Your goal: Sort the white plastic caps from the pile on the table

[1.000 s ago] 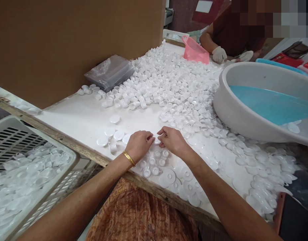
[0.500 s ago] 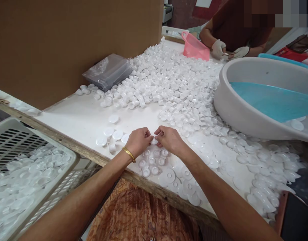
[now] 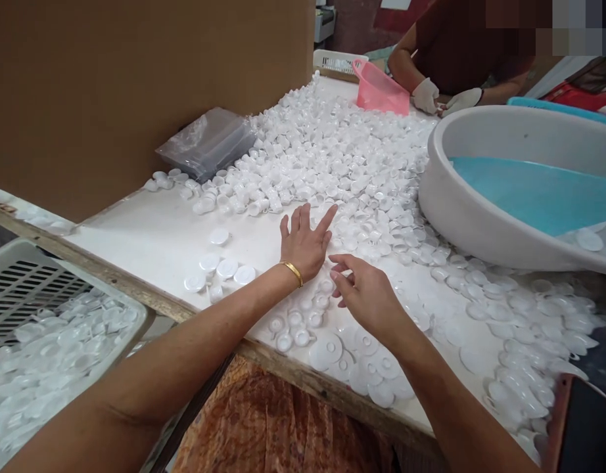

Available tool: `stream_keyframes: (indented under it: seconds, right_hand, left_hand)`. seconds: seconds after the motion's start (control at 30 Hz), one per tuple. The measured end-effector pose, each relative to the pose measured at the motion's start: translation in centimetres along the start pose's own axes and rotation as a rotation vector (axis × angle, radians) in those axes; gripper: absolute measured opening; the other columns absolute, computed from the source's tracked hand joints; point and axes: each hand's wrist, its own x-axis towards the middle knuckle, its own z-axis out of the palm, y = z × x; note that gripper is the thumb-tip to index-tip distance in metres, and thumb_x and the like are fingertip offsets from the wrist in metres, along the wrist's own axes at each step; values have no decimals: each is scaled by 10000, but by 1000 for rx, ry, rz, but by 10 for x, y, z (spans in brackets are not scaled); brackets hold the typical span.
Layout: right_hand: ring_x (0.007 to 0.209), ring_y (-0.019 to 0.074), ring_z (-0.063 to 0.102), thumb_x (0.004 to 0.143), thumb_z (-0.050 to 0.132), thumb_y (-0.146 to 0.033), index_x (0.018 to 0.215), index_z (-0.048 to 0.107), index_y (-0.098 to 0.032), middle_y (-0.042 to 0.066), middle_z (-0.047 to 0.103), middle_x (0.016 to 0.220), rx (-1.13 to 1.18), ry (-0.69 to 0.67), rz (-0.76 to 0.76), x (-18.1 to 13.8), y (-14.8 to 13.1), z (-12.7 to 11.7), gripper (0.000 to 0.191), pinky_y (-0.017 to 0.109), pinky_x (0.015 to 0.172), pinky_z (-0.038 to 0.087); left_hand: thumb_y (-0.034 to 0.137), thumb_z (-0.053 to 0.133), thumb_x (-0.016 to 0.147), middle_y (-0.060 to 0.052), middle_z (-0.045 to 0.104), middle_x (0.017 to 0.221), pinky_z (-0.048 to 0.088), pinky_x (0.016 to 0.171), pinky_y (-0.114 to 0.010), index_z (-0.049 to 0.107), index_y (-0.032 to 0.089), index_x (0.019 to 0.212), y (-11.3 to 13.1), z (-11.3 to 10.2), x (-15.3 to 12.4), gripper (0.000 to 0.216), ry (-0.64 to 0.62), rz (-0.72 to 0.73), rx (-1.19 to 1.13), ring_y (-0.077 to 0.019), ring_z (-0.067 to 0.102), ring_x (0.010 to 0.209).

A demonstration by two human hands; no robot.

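My left hand (image 3: 305, 244), with a gold bracelet (image 3: 292, 272) at its wrist, is stretched out over the table with fingers spread. Its fingertips are at the near edge of a large heap of small white cups (image 3: 303, 157). My right hand (image 3: 366, 289) hovers just to the right, fingers loosely curled and apart, with nothing seen in them. Below it are a cluster of small white cups (image 3: 296, 318) and some flat white saucers (image 3: 327, 348). To the left sit several round white pieces (image 3: 227, 269), beside a single cup (image 3: 215, 292).
A grey tub (image 3: 434, 197) with a blue inside stands at right. A plastic-wrapped pack (image 3: 209, 141) leans by the brown board (image 3: 150, 85). At lower left is a crate (image 3: 148, 309) of white pieces. Across the table, a gloved co-worker's hands (image 3: 445, 102) are near a pink scoop (image 3: 382, 92).
My hands were pinched together over a small white piece. Now they are apart: the left has moved forward and spread its fingers, while the right has shifted slightly right and loosened.
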Motion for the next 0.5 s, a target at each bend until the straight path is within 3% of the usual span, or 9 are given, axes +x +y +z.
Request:
stream_keyframes:
  seconds: [0.17,0.5]
  right_hand:
    - [621,113,619,871,433,-284,1147,551,-215,50,620,1002,32,41,71,-7,15,-10,308,267,549,512]
    - [674,122,623,877,432,-318,1121,566,-269,16,648,1000,98,137,132,-3,11,-35,283,252,535,476]
  left_hand:
    - [402,268,915,-54,218,1459,101,1055,-555,145,425,1397,-5,17,1,498,-75,20,16,-285,145,1357]
    - [418,292,908,-49,237,1458,71,1059,-555,195,427,1387,-3,15,4,488,-91,80,26,-282,168,1347]
